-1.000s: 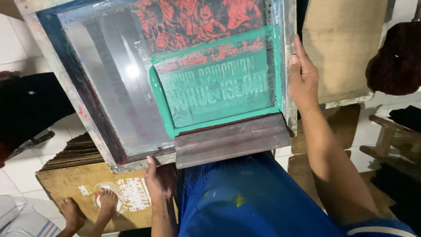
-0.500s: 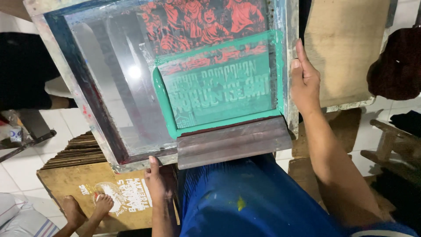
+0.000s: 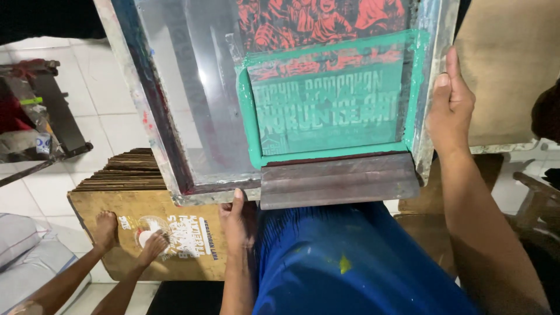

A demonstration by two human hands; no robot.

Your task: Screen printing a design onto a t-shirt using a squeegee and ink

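White floor tiles lie below; left hand (image 3: 238, 217) grips the screen frame (image 3: 153, 111) corner, right hand (image 3: 449, 108) clasps its side; the loose squeegee (image 3: 339, 179) could slip off if it tilts.

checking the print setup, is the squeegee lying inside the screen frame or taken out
Inside: the squeegee lies against the near edge of the screen frame, below the green stencil.
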